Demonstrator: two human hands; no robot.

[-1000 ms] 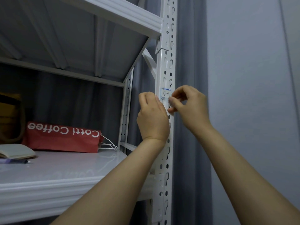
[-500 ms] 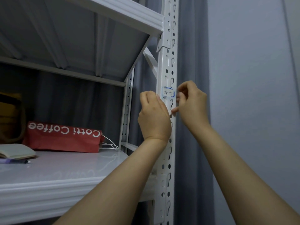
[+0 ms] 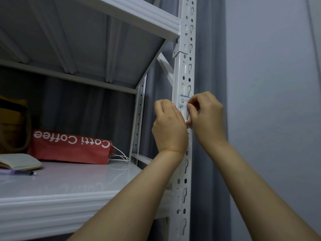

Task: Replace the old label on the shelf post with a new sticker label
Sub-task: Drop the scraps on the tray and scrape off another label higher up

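Head view. Label [image 3: 182, 100] sits on the front face of the post [image 3: 184, 75], just above and between the two hands. It is white with a blue top line and pen marks.

Right hand [image 3: 207, 117]: half a second ago it sits off to the right with the whole label showing. Now it is back on it, fingers curled and fingertips [image 3: 189, 106] covering the label's right edge and lower right corner. It reads as a pinch on that edge. The label is flat on the post along its top, and a bit of blue shows bent at the lower left corner, just past the left hand's knuckles.

Left hand [image 3: 169, 126]: in much the same place across all three pictures, against the post's left side with its back to the camera and fingers curled out of sight. Cannot tell whether it grips the post, holds something, or only braces.

Judgement: the right hand has let go and taken a new hold, so the label is likely proving hard to lift. The label is on the post and the peel is hardly begun. No second sticker shows, so the swap itself lies ahead. A thin label may tear if pulled from one corner.

Far left of the hands, on the shelf [image 3: 60, 199]: red bag [image 3: 69, 147], notebook [image 3: 19, 161], pen [image 3: 17, 172], none of them touched.
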